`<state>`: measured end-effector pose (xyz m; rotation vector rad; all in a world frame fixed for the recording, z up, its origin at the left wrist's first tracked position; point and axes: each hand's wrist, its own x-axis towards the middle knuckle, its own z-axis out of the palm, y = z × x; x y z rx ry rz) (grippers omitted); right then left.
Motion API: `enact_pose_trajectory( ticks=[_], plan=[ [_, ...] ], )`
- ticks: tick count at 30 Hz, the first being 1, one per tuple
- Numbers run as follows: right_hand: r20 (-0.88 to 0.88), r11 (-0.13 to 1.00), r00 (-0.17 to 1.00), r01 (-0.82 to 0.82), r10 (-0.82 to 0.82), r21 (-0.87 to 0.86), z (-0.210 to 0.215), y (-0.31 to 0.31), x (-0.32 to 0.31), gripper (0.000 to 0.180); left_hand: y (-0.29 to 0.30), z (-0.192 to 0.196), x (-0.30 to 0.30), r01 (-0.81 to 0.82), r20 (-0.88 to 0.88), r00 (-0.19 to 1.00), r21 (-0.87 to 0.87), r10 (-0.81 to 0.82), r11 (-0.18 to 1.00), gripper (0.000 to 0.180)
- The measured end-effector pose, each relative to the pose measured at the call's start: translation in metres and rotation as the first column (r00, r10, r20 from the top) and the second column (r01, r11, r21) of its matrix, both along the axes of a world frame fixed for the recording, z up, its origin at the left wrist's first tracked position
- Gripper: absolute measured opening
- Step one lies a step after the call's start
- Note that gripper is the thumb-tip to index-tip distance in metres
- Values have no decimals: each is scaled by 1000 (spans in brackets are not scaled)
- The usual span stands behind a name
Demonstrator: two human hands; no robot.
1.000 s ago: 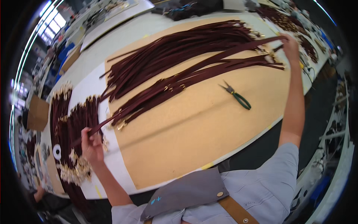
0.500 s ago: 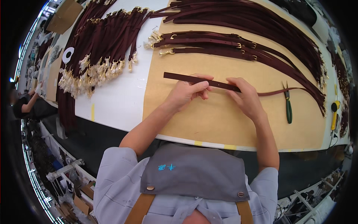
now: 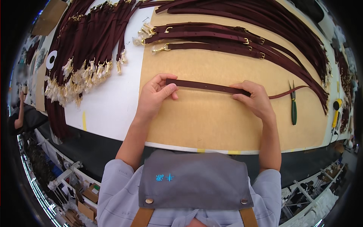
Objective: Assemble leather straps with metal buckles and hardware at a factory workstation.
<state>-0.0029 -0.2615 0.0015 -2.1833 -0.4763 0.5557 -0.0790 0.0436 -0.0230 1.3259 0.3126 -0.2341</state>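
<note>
A dark burgundy leather strap (image 3: 208,87) with small holes stretches between my hands above the tan mat (image 3: 189,125). My left hand (image 3: 156,94) pinches its left end between thumb and fingers. Farther along, my right hand (image 3: 254,97) grips the strap from the other side. Past that hand the strap's tail runs right, close to the green-handled pliers (image 3: 293,108) and toward the heap. Beyond my hands lie several buckled straps (image 3: 215,47) with gold clasps, partly wrapped in clear plastic.
Many burgundy straps (image 3: 90,45) with gold clasps hang over the table's left side, beside a white ring (image 3: 51,59). A long strap bundle (image 3: 257,19) curves along the far right. A yellow-and-black tool (image 3: 336,112) lies at the right edge. Another person's arm (image 3: 19,109) shows far left.
My left hand has slid left to the end of the strap, and my hands are farther apart. The right hand has shifted slightly right. The whole view has moved a little.
</note>
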Motion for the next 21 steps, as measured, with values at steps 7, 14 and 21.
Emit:
enact_pose_trajectory(
  ticks=[7,14,21],
  plan=[
    [-83,1000,996,-21,23,22,1,-3,8,26,-1,0,2,17,-8,1000,0,-17,1000,24],
    [-129,997,989,-62,66,39,5,10,12,29,-1,3,-1,10,14,1000,-17,-10,1000,22],
    [-173,957,947,-247,271,152,5,92,2,21,-4,9,9,145,203,949,400,-242,905,21]
  ],
)
